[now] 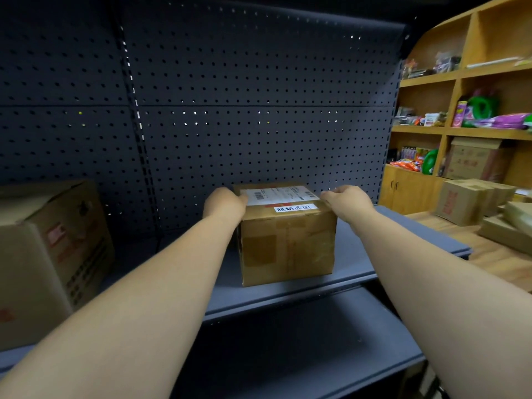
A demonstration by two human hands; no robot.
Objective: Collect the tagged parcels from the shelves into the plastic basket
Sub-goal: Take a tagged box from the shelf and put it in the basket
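Observation:
A brown cardboard parcel (pixel 288 243) stands on the dark grey shelf (pixel 359 260), with a shipping label and a white handwritten tag on its top. My left hand (pixel 226 204) grips the parcel's upper left edge. On the upper right edge sits my right hand (pixel 347 198), fingers curled over the top. The parcel's base rests on the shelf. No plastic basket is in view.
A larger cardboard box (pixel 49 254) stands on the same shelf at the left. A perforated dark back panel (pixel 244 96) rises behind. A lower shelf (pixel 302 355) lies below. Wooden shelving (pixel 449 131) with goods and stacked boxes (pixel 466 200) fills the right.

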